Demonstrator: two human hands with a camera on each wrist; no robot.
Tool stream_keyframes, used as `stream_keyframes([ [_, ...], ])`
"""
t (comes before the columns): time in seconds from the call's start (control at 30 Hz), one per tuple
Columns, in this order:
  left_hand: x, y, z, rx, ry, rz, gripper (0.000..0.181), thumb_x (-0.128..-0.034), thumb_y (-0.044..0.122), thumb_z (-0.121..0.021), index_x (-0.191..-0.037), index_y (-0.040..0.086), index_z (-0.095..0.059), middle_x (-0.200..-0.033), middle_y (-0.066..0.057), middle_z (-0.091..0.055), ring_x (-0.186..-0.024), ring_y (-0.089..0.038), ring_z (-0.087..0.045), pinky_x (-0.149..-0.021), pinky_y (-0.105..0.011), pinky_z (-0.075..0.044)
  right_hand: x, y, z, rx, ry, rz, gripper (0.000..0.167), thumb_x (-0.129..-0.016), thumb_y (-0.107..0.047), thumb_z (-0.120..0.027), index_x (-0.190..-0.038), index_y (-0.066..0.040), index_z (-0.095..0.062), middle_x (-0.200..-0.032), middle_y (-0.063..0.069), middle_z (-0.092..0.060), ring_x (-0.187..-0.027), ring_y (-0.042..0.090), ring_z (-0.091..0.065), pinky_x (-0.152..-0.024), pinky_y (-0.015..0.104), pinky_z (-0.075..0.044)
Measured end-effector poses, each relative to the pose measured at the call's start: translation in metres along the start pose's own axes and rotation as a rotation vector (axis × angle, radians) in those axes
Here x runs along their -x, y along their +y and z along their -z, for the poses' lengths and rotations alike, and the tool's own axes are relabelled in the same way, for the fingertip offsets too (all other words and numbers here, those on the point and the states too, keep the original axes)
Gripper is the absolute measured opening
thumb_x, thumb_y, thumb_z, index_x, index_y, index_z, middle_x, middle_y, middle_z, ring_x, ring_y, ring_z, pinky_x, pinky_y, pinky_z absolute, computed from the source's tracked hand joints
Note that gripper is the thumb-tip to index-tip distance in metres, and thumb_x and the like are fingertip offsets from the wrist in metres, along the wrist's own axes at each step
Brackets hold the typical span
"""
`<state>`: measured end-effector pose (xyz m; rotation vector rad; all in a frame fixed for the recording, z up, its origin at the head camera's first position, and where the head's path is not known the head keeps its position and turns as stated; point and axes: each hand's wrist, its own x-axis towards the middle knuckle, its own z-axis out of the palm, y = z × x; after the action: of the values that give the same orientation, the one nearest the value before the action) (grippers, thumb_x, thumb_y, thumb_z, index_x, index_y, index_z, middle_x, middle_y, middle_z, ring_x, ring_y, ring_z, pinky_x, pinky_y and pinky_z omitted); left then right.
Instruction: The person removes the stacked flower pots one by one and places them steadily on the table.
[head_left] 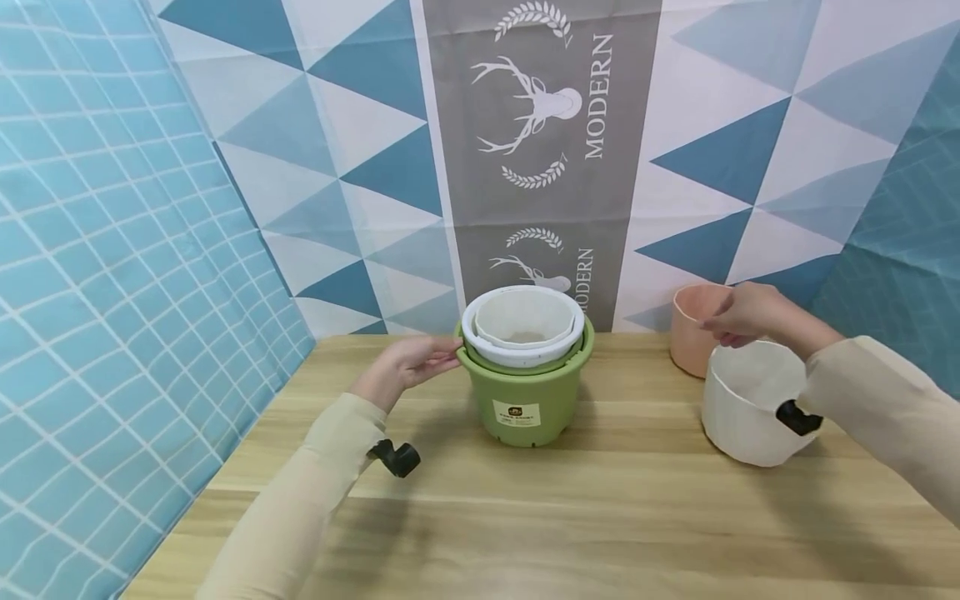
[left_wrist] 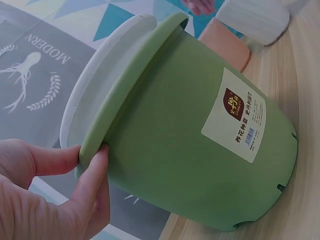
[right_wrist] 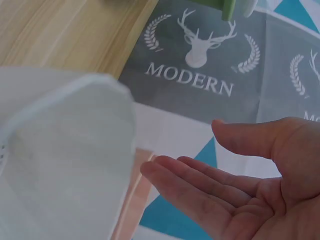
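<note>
A green flower pot [head_left: 517,408] with a paper label stands upright on the table, with a white-rimmed pot [head_left: 525,358] and a smaller cream pot [head_left: 525,317] nested inside it. My left hand [head_left: 420,358] pinches the green pot's rim at its left side, thumb on one face and fingers beneath, as the left wrist view shows. My right hand [head_left: 742,312] hovers above a pink pot [head_left: 686,333] and a white pot [head_left: 750,417]. In the right wrist view its fingers [right_wrist: 195,195] are extended, thumb apart, with nothing between them.
The wooden table [head_left: 525,517] meets a patterned cloth backdrop [head_left: 360,125] behind the pots. A blue tiled-print cloth [head_left: 90,292] bounds the left side. Black camera mounts sit on both wrists.
</note>
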<state>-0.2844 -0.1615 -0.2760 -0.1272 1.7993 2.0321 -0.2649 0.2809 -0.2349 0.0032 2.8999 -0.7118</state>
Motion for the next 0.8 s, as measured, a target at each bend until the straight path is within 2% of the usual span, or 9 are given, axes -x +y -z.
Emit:
stream_keyframes([
  [0.07, 0.000, 0.002, 0.002, 0.001, -0.003, 0.001, 0.033, -0.0971, 0.000, -0.049, -0.129, -0.008, -0.045, -0.109, -0.015, -0.052, -0.078, -0.011, -0.064, -0.076, -0.015, -0.061, -0.003, -0.009, 0.000, -0.002, -0.003, 0.005, 0.037, -0.092, -0.024, -0.062, -0.098, 0.013, -0.065, -0.079, 0.015, -0.070, -0.066, 0.013, -0.067, -0.068, 0.033, -0.064],
  [0.17, 0.002, 0.003, 0.004, 0.006, -0.008, 0.006, 0.022, -0.0976, 0.000, -0.047, -0.119, -0.004, -0.049, -0.109, -0.015, -0.051, -0.078, -0.011, -0.065, -0.075, -0.015, -0.061, -0.005, -0.023, 0.000, 0.005, -0.010, 0.030, 0.041, -0.092, -0.025, -0.062, -0.102, 0.015, -0.063, -0.083, 0.019, -0.070, -0.068, 0.017, -0.069, -0.069, 0.035, -0.065],
  [0.27, 0.003, 0.003, 0.006, 0.012, -0.012, 0.009, 0.011, -0.0977, -0.001, -0.047, -0.108, -0.001, -0.051, -0.103, -0.013, -0.054, -0.076, -0.011, -0.066, -0.074, -0.015, -0.061, -0.007, -0.036, 0.000, 0.022, -0.014, 0.058, 0.042, -0.093, -0.025, -0.061, -0.103, 0.015, -0.062, -0.085, 0.020, -0.071, -0.068, 0.016, -0.070, -0.069, 0.035, -0.065],
  [0.43, 0.006, 0.002, 0.013, -0.005, -0.022, -0.005, 0.010, -0.0972, -0.001, -0.047, -0.106, 0.000, -0.051, -0.090, -0.008, -0.059, -0.076, -0.010, -0.066, -0.076, -0.015, -0.061, -0.014, -0.060, -0.003, 0.021, -0.012, 0.055, 0.042, -0.093, -0.024, -0.062, -0.108, 0.015, -0.060, -0.088, 0.021, -0.070, -0.067, 0.015, -0.070, -0.066, 0.031, -0.064],
  [0.53, 0.007, 0.001, 0.019, -0.016, -0.028, -0.015, 0.013, -0.0980, -0.001, -0.046, -0.110, -0.001, -0.050, -0.092, -0.007, -0.059, -0.078, -0.009, -0.065, -0.077, -0.014, -0.060, -0.017, -0.074, -0.004, 0.021, 0.001, 0.062, 0.043, -0.093, -0.024, -0.063, -0.110, 0.015, -0.060, -0.091, 0.022, -0.070, -0.068, 0.016, -0.071, -0.066, 0.031, -0.064],
  [0.6, 0.008, 0.002, 0.022, -0.019, -0.029, -0.015, 0.020, -0.0989, 0.000, -0.044, -0.118, -0.003, -0.048, -0.097, -0.008, -0.056, -0.079, -0.008, -0.065, -0.077, -0.014, -0.060, -0.018, -0.082, -0.004, 0.023, 0.010, 0.073, 0.042, -0.093, -0.024, -0.062, -0.110, 0.014, -0.060, -0.093, 0.023, -0.071, -0.068, 0.017, -0.071, -0.068, 0.032, -0.065],
  [0.73, 0.010, 0.002, 0.026, -0.004, -0.024, -0.004, 0.041, -0.1000, 0.001, -0.042, -0.139, -0.007, -0.033, -0.105, -0.009, -0.052, -0.081, -0.008, -0.065, -0.078, -0.013, -0.059, -0.021, -0.098, -0.006, 0.050, 0.013, 0.098, 0.041, -0.093, -0.027, -0.062, -0.109, 0.012, -0.063, -0.099, 0.024, -0.071, -0.068, 0.017, -0.072, -0.070, 0.032, -0.064],
  [0.8, 0.010, 0.003, 0.029, 0.004, -0.030, 0.000, 0.048, -0.1001, 0.002, -0.042, -0.144, -0.007, -0.026, -0.104, -0.008, -0.053, -0.081, -0.008, -0.065, -0.079, -0.014, -0.059, -0.023, -0.104, -0.007, 0.061, 0.010, 0.107, 0.041, -0.093, -0.028, -0.062, -0.107, 0.010, -0.065, -0.100, 0.024, -0.071, -0.066, 0.016, -0.072, -0.068, 0.031, -0.064],
])
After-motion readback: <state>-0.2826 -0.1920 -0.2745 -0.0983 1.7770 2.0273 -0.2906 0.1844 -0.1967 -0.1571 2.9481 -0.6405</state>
